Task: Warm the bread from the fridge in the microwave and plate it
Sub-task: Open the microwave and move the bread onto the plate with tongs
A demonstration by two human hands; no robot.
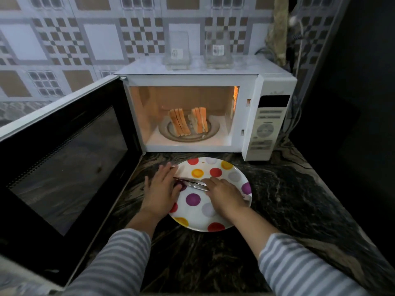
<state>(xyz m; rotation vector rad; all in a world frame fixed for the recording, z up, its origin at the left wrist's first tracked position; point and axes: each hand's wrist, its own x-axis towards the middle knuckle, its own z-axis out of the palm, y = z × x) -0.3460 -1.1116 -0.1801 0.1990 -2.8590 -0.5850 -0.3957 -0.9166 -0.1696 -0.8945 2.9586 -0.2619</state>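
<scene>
Bread [188, 122]: we see two bunches of slices standing up on the round tray inside the lit microwave [213, 82], at 12 o'clock from the plate.
Microwave door [64, 159]: swung wide open at 9 o'clock.
Plate [213, 184]: spotty, sitting on the dark bench [288, 199] right in front of the microwave.
Left hand [160, 189]: our fingers are straight and lie flat on the plate's 9 o'clock edge.
Right hand [224, 195]: our fingers curl round shiny metal tongs [192, 182] lying over the plate.

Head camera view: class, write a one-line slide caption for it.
Bread slices wait in the open microwave while both hands handle tongs over a spotted plate.
</scene>
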